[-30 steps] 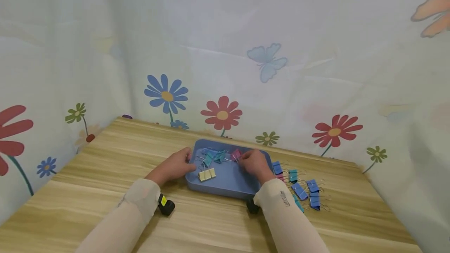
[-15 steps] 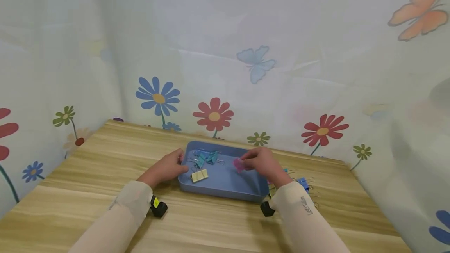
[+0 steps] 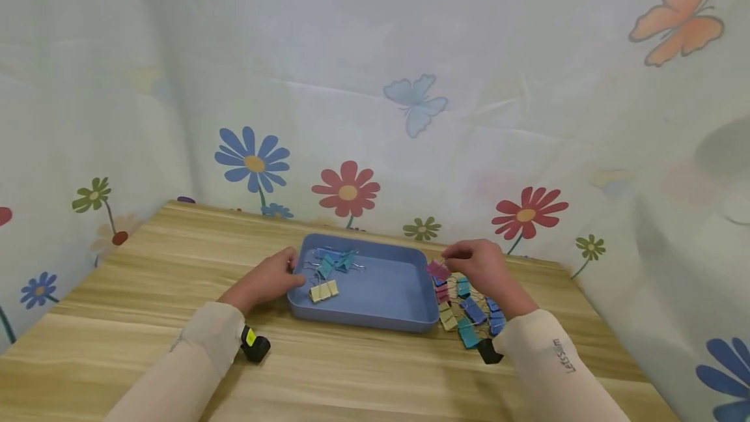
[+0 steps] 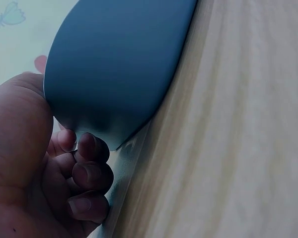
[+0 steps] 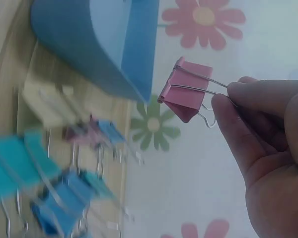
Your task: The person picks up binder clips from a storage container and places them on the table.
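In the head view my left hand (image 3: 265,280) grips the left end of a blue tray (image 3: 363,320). The left wrist view has its thumb at the tray's rim and its fingers curled by the outer wall. My right hand (image 3: 482,271) pinches a pink binder clip (image 5: 189,85) by a wire handle, raised beyond the tray's right end. Inside the tray, teal binder clips (image 3: 346,261) lie toward the left, and a pale yellow binder clip (image 3: 324,291) sits in front of them.
Right of the tray, several binder clips lie close together on the wooden table (image 3: 328,376): a blue clip (image 3: 473,310), a teal clip (image 3: 467,333), a yellow clip (image 3: 448,317) and others. A flower-printed curtain (image 3: 281,116) hangs behind the table.
My right hand has lifted the pink binder clip from the tray and carried it right, past the tray's end. My left hand stays at the tray's left end.
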A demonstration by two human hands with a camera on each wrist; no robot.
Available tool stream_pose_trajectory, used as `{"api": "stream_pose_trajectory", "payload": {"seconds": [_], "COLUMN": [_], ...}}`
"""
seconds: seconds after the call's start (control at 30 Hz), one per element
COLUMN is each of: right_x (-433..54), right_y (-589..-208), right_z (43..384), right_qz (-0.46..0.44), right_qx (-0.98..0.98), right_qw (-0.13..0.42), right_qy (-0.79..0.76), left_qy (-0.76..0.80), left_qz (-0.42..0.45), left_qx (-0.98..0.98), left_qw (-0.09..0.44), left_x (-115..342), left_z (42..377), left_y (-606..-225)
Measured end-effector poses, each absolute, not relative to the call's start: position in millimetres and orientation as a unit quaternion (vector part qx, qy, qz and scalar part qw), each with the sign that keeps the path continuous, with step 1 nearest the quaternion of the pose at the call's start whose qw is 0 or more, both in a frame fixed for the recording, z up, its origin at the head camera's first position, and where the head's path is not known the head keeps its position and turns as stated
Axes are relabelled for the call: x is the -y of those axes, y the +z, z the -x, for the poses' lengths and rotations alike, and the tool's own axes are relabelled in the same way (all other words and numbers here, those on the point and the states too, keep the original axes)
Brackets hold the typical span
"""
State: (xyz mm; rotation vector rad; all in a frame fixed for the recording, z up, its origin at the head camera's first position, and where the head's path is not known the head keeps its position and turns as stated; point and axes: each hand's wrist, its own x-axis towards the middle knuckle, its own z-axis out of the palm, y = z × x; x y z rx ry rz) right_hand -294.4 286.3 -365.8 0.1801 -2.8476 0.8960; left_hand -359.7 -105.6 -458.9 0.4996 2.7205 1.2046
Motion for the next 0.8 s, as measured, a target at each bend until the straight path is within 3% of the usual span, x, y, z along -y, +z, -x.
{"api": "stream_pose_trajectory", "payload": {"seconds": [0.4,0.8], "right_x": [-357,-405], "right_y": [-361,-385], "right_z": [271,255], "right_qz": [0.021,0.159], "right_qx": [0.930,0.886], "right_qw": [0.077,0.097], "right_qy": [0.358,0.424], "left_qy": [0.394,0.394], "left_qz": [-0.171,-0.169], "left_qx": [-0.901,-0.901], "left_qw": [0.063,0.070], "left_x": [106,106], "left_z": [359,358], "left_y": [-456,-454]}}
